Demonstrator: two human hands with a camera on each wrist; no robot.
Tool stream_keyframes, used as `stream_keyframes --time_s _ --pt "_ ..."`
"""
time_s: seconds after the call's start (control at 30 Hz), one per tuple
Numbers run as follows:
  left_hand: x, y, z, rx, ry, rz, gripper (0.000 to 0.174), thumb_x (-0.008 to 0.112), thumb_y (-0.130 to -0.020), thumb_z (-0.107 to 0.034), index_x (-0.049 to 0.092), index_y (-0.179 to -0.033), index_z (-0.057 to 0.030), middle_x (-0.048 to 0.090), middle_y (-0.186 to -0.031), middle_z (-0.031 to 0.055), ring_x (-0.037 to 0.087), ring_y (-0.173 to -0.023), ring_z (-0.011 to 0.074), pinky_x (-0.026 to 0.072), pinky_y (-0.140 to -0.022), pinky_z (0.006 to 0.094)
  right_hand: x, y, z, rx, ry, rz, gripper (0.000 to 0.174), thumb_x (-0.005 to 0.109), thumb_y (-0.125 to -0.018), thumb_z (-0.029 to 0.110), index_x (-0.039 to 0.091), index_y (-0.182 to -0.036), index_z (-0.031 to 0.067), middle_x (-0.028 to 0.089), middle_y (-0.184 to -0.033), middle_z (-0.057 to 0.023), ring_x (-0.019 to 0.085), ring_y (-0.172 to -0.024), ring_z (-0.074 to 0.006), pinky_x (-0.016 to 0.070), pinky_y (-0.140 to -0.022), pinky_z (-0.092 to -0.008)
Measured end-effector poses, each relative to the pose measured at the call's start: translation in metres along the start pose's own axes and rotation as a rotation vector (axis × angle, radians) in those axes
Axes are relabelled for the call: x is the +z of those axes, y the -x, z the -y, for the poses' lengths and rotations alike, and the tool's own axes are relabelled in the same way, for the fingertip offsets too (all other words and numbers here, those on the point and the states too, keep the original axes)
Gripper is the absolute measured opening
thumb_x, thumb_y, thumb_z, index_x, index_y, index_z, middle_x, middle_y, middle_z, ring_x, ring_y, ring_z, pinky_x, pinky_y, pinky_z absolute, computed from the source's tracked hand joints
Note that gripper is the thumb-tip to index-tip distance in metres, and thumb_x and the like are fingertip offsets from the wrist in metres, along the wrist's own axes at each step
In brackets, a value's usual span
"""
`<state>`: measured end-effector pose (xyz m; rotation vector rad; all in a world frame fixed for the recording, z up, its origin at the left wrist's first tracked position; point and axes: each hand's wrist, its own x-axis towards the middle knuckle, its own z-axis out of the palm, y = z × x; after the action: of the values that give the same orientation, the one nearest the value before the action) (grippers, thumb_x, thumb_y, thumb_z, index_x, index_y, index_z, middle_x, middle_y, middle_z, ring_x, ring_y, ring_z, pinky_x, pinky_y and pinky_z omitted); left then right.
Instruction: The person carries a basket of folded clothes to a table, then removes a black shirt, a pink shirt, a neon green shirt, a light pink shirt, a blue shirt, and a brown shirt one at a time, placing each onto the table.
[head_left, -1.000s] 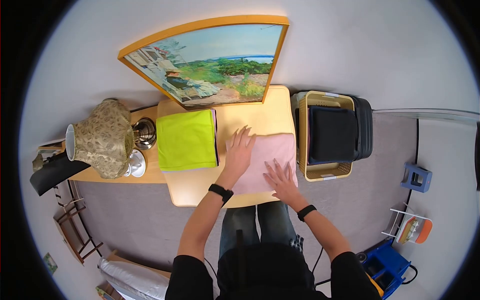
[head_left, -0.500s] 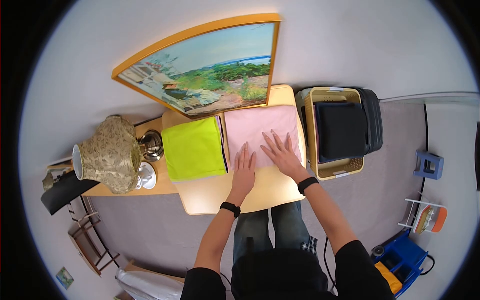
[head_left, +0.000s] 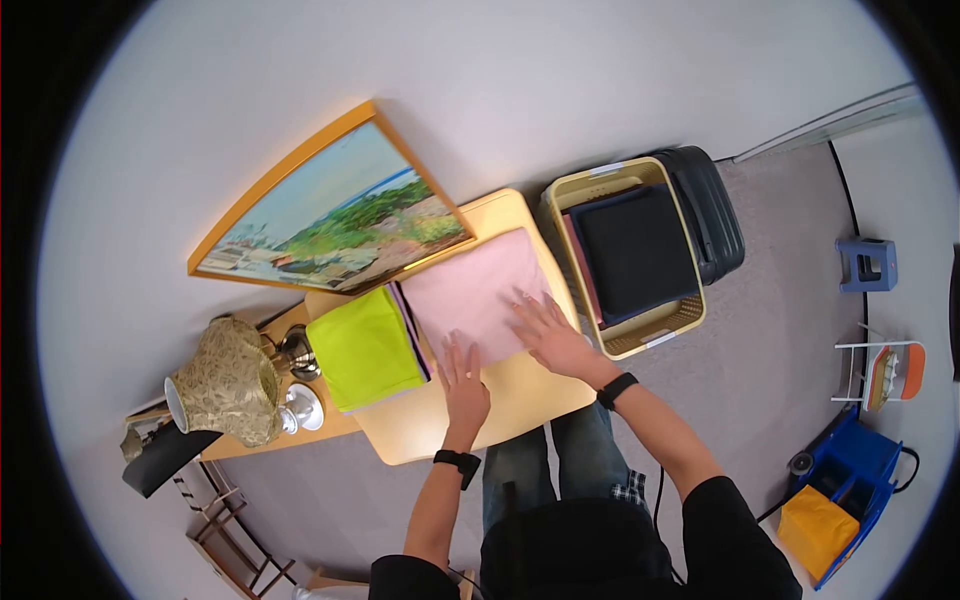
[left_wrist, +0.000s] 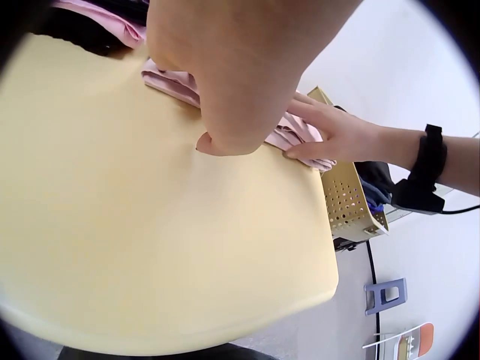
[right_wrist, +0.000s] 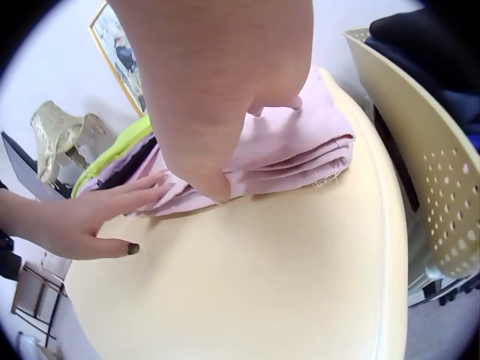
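Observation:
A folded pink cloth (head_left: pixel 475 285) lies on the pale yellow table (head_left: pixel 525 400), its layered, frayed edge showing in the right wrist view. My left hand (head_left: pixel 466 392) rests with straight fingers at the cloth's near left edge. My right hand (head_left: pixel 555 338) lies spread over its near right part, and the right thumb (right_wrist: pixel 214 186) sits at the front edge of the layers. Left of the pink cloth is a folded stack with a lime green cloth (head_left: pixel 362 350) on top and darker and lilac layers beneath.
A yellow basket (right_wrist: pixel 446 210) holding folded dark cloths (head_left: pixel 638 250) stands right of the table, beside a black suitcase (head_left: pixel 708 215). Behind the table a framed painting (head_left: pixel 345 215) leans on the wall. A patterned lamp (head_left: pixel 225 385) is at the left.
The pink cloth has gone from the table's near edge toward the painting, beside the lime stack. Both hands now lie along its near edge. The head view has turned.

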<state>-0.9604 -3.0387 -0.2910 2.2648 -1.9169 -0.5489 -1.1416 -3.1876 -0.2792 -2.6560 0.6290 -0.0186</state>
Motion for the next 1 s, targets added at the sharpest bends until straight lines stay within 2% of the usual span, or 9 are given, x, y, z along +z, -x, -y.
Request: stream_keyframes --time_s 0.07,0.13,0.37,0.47,0.6,0.67,0.8,0.87,1.0 --pt "-0.018 -0.015 -0.023 -0.021 -0.023 -0.027 0.065 0.049 -0.076 0.0 0.036 -0.139 0.0001 0.017 -0.151 0.0261 0.015 -0.142 0.0385 0.0156 -0.112 0.0544 -0.011 0.026 -0.028 0.079 -0.069 -0.176 0.041 0.053 -0.079 0.008 0.054 -0.12 0.0021 0.034 -0.145 -0.0174 0.025 -0.139 -0.0368 0.0248 -0.11 -0.0543" --pt "-0.031 -0.043 -0.049 0.121 0.116 -0.061 0.062 0.052 -0.075 0.002 0.04 -0.135 0.0009 0.032 -0.143 0.0253 0.029 -0.135 0.0384 0.0251 -0.109 0.0512 -0.052 0.046 -0.053 0.226 -0.085 -0.41 0.033 0.057 -0.074 0.001 0.056 -0.107 0.0001 0.05 -0.12 -0.0181 0.043 -0.121 -0.0362 0.0351 -0.104 -0.0463" --pt "-0.015 -0.133 -0.148 0.304 0.556 0.046 0.048 0.056 -0.08 -0.001 0.047 -0.127 0.0006 0.056 -0.115 0.0206 0.059 -0.101 0.0317 0.0478 -0.089 0.0377 -0.079 0.144 -0.118 0.453 -0.016 -0.401 0.042 0.062 -0.07 -0.004 0.055 -0.111 0.002 0.048 -0.123 -0.0144 0.043 -0.121 -0.0344 0.0378 -0.101 -0.0435" --pt "0.02 -0.166 -0.161 -0.037 0.752 -0.024 0.043 0.056 -0.084 -0.007 0.05 -0.125 0.0014 0.062 -0.105 0.0183 0.063 -0.092 0.028 0.0508 -0.082 0.0363 -0.082 0.165 -0.121 0.547 -0.085 -0.448 0.044 0.062 -0.071 -0.004 0.054 -0.113 0.0016 0.047 -0.124 -0.0147 0.043 -0.119 -0.035 0.0382 -0.1 -0.0433" --pt "0.04 -0.188 -0.155 -0.231 0.984 0.127 0.038 0.055 -0.088 -0.025 0.058 -0.108 0.0074 0.068 -0.087 0.0156 0.067 -0.082 0.0244 0.0513 -0.079 0.033 -0.072 0.18 -0.13 0.664 -0.264 -0.577 0.045 0.064 -0.073 -0.001 0.052 -0.116 0.001 0.047 -0.123 -0.0157 0.044 -0.116 -0.0358 0.0384 -0.1 -0.0423" --pt "0.044 -0.198 -0.152 -0.312 0.918 0.382 0.044 0.053 -0.091 -0.032 0.058 -0.106 0.009 0.067 -0.081 0.0141 0.066 -0.08 0.0226 0.0514 -0.077 0.0302 -0.069 0.179 -0.141 0.782 -0.257 -0.658 0.045 0.067 -0.076 0.006 0.052 -0.118 -0.0006 0.047 -0.119 -0.0176 0.046 -0.11 -0.0356 0.0397 -0.097 -0.041" --pt "0.049 -0.206 -0.165 -0.498 1.034 0.408 0.047 0.056 -0.09 -0.04 0.055 -0.11 0.0028 0.062 -0.094 0.0097 0.062 -0.087 0.0181 0.0514 -0.076 0.0288 -0.059 0.172 -0.165 0.922 -0.315 -0.693 0.04 0.069 -0.08 0.019 0.058 -0.112 -0.0033 0.049 -0.111 -0.0188 0.047 -0.104 -0.0346 0.0407 -0.092 -0.0401" --pt "0.049 -0.21 -0.165 -0.516 1.048 0.451 0.05 0.057 -0.089 -0.042 0.049 -0.118 -0.0016 0.061 -0.104 0.0096 0.062 -0.091 0.0188 0.052 -0.076 0.0304 -0.052 0.17 -0.179 0.982 -0.419 -0.566 0.04 0.068 -0.082 0.029 0.064 -0.103 -0.0046 0.051 -0.104 -0.0183 0.048 -0.099 -0.0335 0.0413 -0.089 -0.0392" --pt "0.045 -0.205 -0.175 -0.588 1.437 0.539 0.049 0.055 -0.091 -0.039 0.041 -0.128 -0.0102 0.061 -0.114 0.0085 0.064 -0.094 0.0198 0.0501 -0.085 0.034 -0.041 0.167 -0.191 1.058 -0.559 -0.549 0.045 0.068 -0.082 0.034 0.065 -0.103 -0.0054 0.054 -0.103 -0.0191 0.048 -0.099 -0.0344 0.0403 -0.091 -0.0393"
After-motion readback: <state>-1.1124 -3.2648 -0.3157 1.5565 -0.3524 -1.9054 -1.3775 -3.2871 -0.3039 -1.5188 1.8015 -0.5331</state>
